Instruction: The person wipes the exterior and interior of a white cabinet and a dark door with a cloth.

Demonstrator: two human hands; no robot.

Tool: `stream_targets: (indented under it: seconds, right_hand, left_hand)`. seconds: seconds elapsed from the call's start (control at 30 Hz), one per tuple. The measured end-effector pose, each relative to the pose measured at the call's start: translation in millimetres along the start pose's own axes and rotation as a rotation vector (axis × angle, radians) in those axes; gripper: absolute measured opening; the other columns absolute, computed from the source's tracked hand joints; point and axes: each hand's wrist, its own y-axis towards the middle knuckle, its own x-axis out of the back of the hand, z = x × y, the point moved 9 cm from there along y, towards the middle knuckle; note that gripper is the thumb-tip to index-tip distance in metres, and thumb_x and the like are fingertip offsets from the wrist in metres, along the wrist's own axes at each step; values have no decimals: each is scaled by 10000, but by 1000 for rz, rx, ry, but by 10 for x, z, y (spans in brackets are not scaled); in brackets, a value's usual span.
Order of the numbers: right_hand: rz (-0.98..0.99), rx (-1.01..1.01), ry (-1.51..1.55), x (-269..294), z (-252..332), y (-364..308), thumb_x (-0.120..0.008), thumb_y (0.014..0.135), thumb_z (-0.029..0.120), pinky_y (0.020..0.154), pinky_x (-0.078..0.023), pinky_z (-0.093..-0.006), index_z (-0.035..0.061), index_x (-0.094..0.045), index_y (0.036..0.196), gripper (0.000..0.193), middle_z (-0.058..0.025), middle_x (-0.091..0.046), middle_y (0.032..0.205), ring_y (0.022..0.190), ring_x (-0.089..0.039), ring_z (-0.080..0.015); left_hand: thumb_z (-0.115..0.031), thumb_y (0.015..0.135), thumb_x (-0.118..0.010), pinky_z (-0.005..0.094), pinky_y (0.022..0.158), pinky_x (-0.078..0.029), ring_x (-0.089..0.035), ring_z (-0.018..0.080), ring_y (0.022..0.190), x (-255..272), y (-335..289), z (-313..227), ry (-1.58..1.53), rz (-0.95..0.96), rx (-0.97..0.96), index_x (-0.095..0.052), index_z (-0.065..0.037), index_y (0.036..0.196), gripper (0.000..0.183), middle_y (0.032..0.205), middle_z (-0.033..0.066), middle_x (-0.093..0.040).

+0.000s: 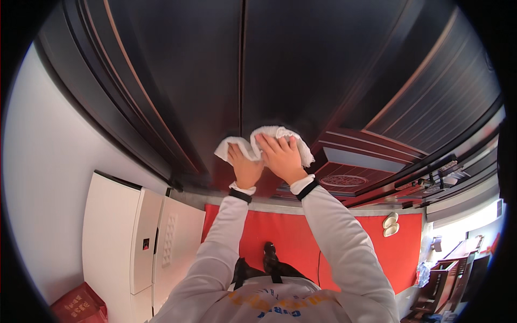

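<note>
Both arms reach up to a dark, glossy door panel with a narrow vertical seam. My left hand holds a white cloth against the panel, just left of the seam's lower end. Right beside it, my right hand presses a second white, fluffy cloth on the surface, fingers spread over it. The cloths meet between the hands; whether they are joined I cannot tell. Each wrist wears a black band over a white sleeve. The palms are hidden.
A red mat lies under my feet, with pale slippers on it. At the left stands a white fridge-like cabinet near a red bag. Metal lock fittings project at the right. Dark wooden furniture stands lower right.
</note>
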Motion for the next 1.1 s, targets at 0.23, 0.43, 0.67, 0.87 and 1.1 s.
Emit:
stream_targets:
  seconds: [0.23,0.43,0.67,0.87,1.1]
  right_hand:
    - [79,42,69,-142,170,-286,-616,804,250,921,-397,-405,201,-547,1321,524,70,-581,1231,985,-536,-171]
    - [-108,-242,-13,482,-176,410,-644,818,352,1059,-237,-556,152,-540,1331,560,-67,-547,1292,1110,-491,-303]
    - [-365,-298,-6,1199,-94,1458,-626,837,330,1110,-104,-595,80,-465,1392,630,-165,-415,1437,1272,-368,-419]
    - [-553,-365,75,1475,104,2087,-620,834,309,1116,-59,-602,36,-415,1419,678,-211,-338,1494,1359,-277,-447]
    - [-646,-282,12,1707,431,2811,-610,807,310,1129,-70,-582,103,-456,1404,651,-132,-387,1482,1367,-300,-385]
  left_hand:
    - [-275,731,-734,591,1103,-170,-186,569,1337,-18,-478,306,-97,25,69,-260,124,1388,903,1441,402,-177]
    - [-320,792,-688,644,1107,-65,-118,568,1370,926,459,-131,-23,-256,-153,-304,90,1386,818,1484,385,-137]
    - [-245,756,-687,605,1123,-72,-73,524,1411,2128,1632,-854,52,-331,-359,-283,64,1433,847,1521,338,-126]
    - [-73,784,-635,510,1137,-192,-149,481,1416,2904,2128,-959,-192,-424,-461,-285,90,1431,754,1525,325,-148]
    - [-65,827,-551,537,1119,-203,-232,457,1394,3141,2381,-933,96,-433,-508,-350,103,1396,627,1515,300,-206]
